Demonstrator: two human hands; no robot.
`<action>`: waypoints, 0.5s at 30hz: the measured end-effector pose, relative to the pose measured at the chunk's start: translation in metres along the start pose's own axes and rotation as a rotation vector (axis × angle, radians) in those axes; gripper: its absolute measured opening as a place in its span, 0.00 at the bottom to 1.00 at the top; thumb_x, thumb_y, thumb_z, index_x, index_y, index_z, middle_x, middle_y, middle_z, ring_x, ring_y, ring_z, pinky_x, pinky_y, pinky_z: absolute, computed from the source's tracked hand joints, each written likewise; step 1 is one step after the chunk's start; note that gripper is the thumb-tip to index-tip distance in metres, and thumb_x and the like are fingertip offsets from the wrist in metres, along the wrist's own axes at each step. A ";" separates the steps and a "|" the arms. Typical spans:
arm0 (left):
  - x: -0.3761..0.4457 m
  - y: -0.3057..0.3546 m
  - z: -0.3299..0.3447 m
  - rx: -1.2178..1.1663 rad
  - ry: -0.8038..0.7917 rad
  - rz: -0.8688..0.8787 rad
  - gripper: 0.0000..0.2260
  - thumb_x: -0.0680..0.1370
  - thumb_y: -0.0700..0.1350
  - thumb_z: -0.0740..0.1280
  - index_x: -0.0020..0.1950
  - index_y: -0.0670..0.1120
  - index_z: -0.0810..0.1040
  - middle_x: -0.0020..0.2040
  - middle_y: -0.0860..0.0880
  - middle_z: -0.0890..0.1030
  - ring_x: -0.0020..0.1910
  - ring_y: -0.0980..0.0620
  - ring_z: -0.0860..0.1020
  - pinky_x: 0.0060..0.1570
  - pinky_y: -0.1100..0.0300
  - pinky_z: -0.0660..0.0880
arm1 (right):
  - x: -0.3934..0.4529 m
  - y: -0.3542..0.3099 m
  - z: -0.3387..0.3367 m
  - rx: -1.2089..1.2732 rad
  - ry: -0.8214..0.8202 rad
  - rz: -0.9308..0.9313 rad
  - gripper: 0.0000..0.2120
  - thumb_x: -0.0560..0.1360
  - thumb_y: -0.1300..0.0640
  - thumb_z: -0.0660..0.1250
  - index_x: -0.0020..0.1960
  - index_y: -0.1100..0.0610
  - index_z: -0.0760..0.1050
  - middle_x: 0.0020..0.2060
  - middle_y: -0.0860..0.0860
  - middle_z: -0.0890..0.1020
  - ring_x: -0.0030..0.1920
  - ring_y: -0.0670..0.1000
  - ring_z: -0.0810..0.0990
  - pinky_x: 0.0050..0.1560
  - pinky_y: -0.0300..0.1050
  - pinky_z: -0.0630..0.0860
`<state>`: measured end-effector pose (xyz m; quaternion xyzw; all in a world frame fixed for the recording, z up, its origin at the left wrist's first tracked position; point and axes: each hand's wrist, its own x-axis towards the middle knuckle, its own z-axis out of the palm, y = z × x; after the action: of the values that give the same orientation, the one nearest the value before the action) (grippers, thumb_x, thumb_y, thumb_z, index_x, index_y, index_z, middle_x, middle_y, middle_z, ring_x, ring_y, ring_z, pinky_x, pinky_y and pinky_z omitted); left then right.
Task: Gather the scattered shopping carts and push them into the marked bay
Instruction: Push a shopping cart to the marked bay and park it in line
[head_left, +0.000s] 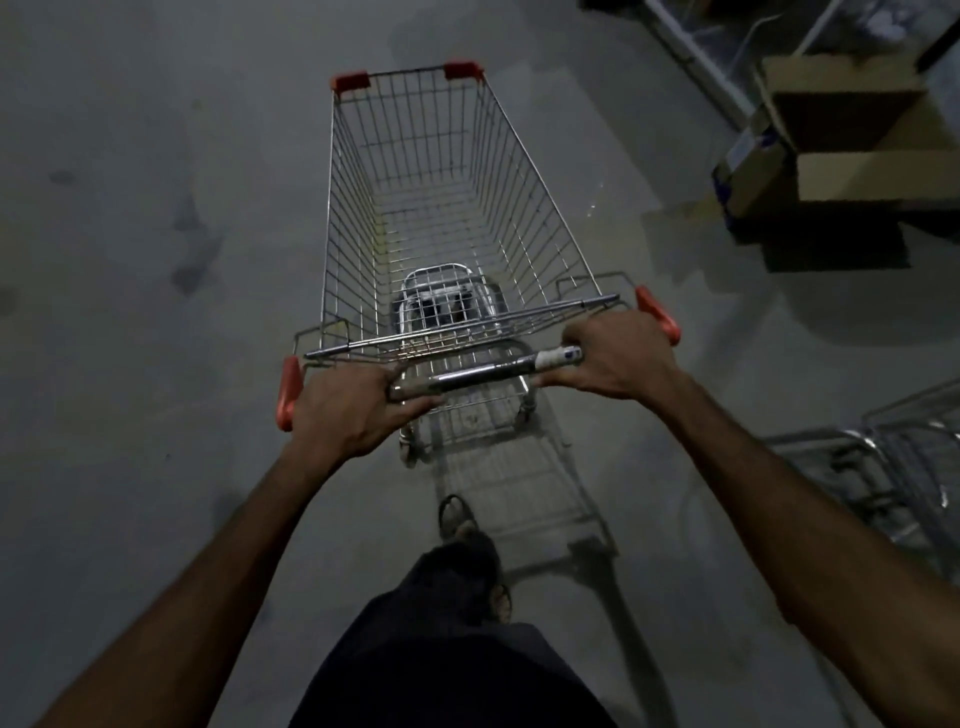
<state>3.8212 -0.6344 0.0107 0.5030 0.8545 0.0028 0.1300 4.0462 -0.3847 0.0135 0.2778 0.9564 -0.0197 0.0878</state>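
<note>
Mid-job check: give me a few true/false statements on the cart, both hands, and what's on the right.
1. Both hands grip the cart handle. True: left hand, right hand.
2. The cart basket is full of boxes. False: it holds no goods.
3. Cardboard boxes sit at upper right. True.
4. The cart's corner caps are blue. False: they are red-orange.
5. More carts stand at the right edge. True.
</note>
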 end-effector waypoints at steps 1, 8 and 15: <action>0.003 -0.002 -0.001 0.014 -0.003 -0.014 0.37 0.76 0.79 0.57 0.53 0.47 0.84 0.33 0.51 0.71 0.39 0.44 0.81 0.45 0.49 0.77 | 0.005 0.002 0.000 -0.021 -0.025 -0.014 0.40 0.64 0.12 0.52 0.39 0.47 0.77 0.30 0.43 0.75 0.35 0.49 0.78 0.45 0.46 0.74; 0.029 -0.012 -0.011 0.114 -0.066 -0.055 0.44 0.72 0.83 0.49 0.59 0.49 0.83 0.34 0.50 0.76 0.37 0.47 0.81 0.41 0.52 0.78 | 0.046 0.010 -0.013 -0.109 -0.051 -0.125 0.39 0.68 0.13 0.50 0.32 0.49 0.70 0.28 0.45 0.76 0.33 0.48 0.77 0.40 0.44 0.65; 0.047 -0.025 -0.008 0.089 -0.026 -0.168 0.43 0.66 0.87 0.39 0.37 0.51 0.74 0.35 0.52 0.77 0.37 0.49 0.80 0.40 0.54 0.76 | 0.099 0.010 -0.020 -0.100 -0.036 -0.235 0.39 0.68 0.13 0.49 0.31 0.49 0.71 0.28 0.45 0.77 0.34 0.47 0.78 0.47 0.44 0.75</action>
<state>3.7763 -0.6051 0.0049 0.4347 0.8912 -0.0527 0.1185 3.9662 -0.3224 0.0157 0.1587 0.9805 0.0128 0.1156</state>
